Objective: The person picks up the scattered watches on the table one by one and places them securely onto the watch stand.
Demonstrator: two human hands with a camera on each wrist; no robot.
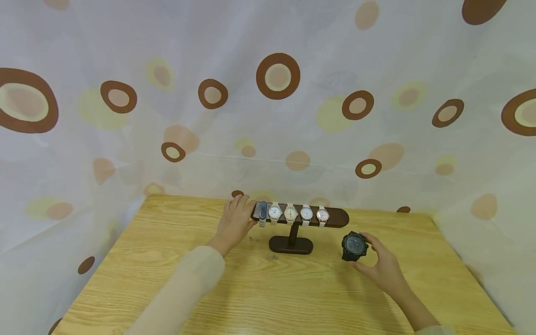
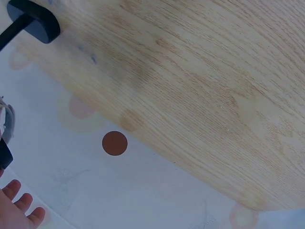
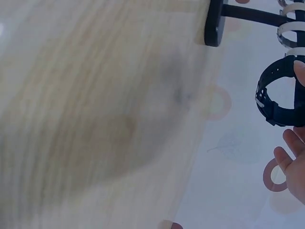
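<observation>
A dark brown T-shaped watch stand [image 1: 338, 217] is upright on the table, its bar level. My left hand [image 1: 236, 218] holds the bar's left end, thumb at the front and fingers at the back. Beside that hand, a slim band watch with a dark face [image 1: 263, 210] is strapped round the bar. Several white-strapped round watches [image 1: 291, 213] follow it to the right. In my right hand [image 1: 385, 267] is a bulky black watch [image 1: 354, 245], pinched between thumb and fingers, to the right of and below the bar. Its closed strap [image 3: 281, 117] makes a loop in the right wrist view.
The stand's rounded base [image 1: 291, 245] sits toward the back of the light wood table [image 1: 259, 293]. A pale sheet with brown and yellow circles [image 1: 276, 153] hangs behind and at both sides. The bar's right end, past the last white-strapped watch, is bare.
</observation>
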